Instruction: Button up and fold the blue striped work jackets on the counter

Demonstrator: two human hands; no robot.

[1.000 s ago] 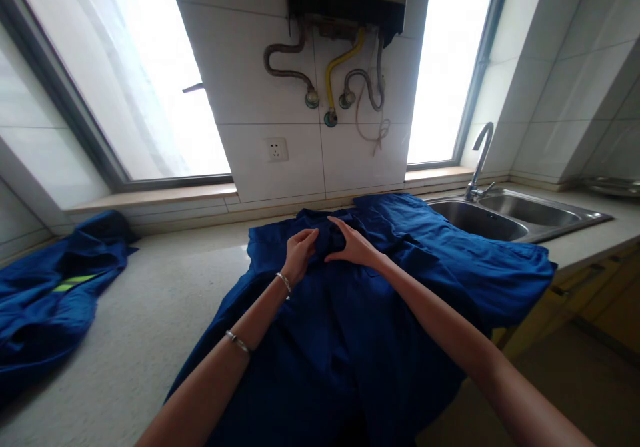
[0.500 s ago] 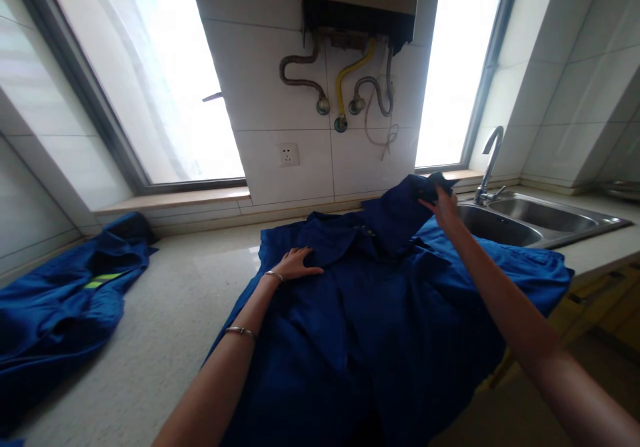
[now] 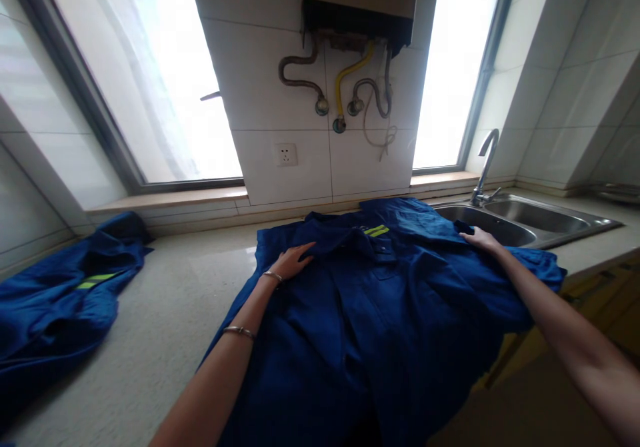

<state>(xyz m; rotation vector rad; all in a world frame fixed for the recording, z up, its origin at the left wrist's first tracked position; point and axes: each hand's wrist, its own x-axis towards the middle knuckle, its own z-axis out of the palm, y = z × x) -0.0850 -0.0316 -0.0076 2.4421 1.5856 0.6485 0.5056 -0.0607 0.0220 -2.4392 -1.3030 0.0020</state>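
**Blue work jacket spread on the counter, both hands open**

I'm reading a pale speckled stone counter (image 3: 150,320) with a stainless steel double sink (image 3: 530,224) at its right end. Across it lies a royal-blue cotton work jacket (image 3: 385,307), its lower part draping off the near side. A crumpled blue garment (image 3: 60,300) with a yellow reflective strip (image 3: 97,281) sits well apart on the left. The left hand (image 3: 293,262) rests open beside the collar (image 3: 327,228); the right hand (image 3: 480,238) lies open on the shoulder (image 3: 440,247) nearest the sink. Neither grips. The cloth looks light and limp, apt to slump, so I'd pinch it at the collar or shoulder.
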